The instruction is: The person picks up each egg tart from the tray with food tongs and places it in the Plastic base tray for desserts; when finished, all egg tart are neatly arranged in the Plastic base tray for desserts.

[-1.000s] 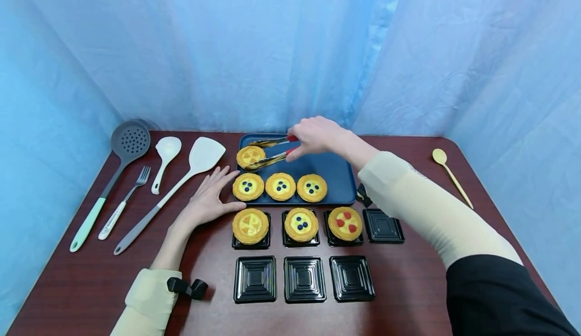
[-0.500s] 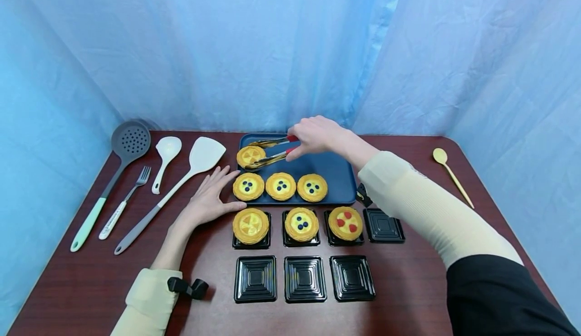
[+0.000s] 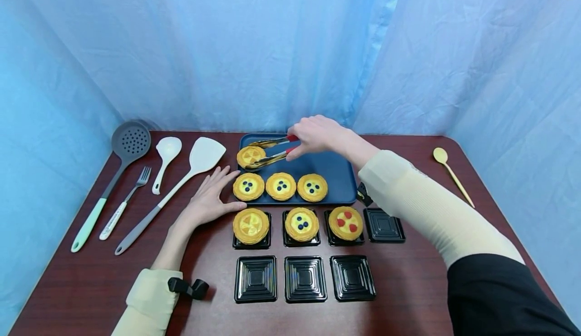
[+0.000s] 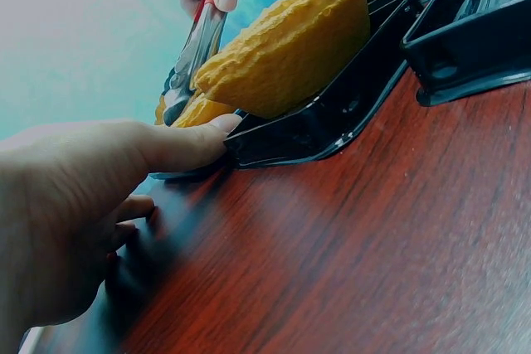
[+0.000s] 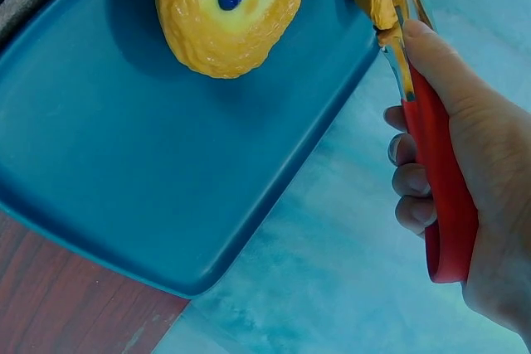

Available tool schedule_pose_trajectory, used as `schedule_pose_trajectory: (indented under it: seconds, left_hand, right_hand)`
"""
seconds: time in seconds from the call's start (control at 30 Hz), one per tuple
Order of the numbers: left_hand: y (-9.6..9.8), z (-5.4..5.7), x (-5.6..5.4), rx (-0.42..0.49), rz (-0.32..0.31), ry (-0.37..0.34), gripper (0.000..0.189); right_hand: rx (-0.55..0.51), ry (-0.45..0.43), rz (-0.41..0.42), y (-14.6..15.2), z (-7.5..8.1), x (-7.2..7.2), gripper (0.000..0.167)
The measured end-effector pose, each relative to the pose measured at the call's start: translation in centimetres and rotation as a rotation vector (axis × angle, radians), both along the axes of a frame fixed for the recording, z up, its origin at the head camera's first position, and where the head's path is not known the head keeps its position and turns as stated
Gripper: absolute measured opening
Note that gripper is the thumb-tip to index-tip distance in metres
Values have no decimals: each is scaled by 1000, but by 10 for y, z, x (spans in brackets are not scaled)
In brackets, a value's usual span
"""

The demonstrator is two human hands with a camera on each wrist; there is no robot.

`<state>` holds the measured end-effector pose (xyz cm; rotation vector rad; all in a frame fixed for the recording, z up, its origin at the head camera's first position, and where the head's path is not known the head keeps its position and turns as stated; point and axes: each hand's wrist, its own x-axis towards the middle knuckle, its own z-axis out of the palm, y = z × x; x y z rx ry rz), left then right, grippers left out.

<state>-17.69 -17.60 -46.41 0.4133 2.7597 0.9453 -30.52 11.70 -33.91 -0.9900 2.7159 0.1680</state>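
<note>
My right hand [image 3: 315, 136] grips red-handled tongs [image 5: 448, 196] over the far left part of the blue tray [image 3: 338, 184]. The tongs' two arms lie on either side of a tart with yellow fruit wedges [image 3: 251, 157]. In front of that tart, a row of three blueberry tarts [image 3: 280, 186] sits on the tray. At the tray's left edge my left hand [image 3: 212, 200] lies with spread, fairly straight fingers. Its thumb reaches the tray's near left corner, beside a black square container [image 4: 307, 134] bearing another fruit-wedge tart [image 3: 250, 226].
Also on black containers are a blueberry tart [image 3: 301, 224] and a strawberry tart [image 3: 345, 223]. Several more containers [image 3: 305, 279] stand nearby. Left are a skimmer [image 3: 130, 140], fork [image 3: 127, 200], white ladle [image 3: 168, 148] and spatula [image 3: 204, 155]; right, a yellow spoon [image 3: 440, 155]. A curtain [image 3: 290, 48] hangs behind.
</note>
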Motion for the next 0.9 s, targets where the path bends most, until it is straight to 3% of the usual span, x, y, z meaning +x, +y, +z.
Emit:
schedule_pose_trajectory:
  seconds: [0.43,0.9]
  left_hand:
    - [0,-1,-1,-3,-3,-2,91]
    - [0,-1,-1,-4,-2,-1,92]
  right_hand:
    - [13,8,1,1,2,1,71]
    - [8,18,14,4,2,0,66]
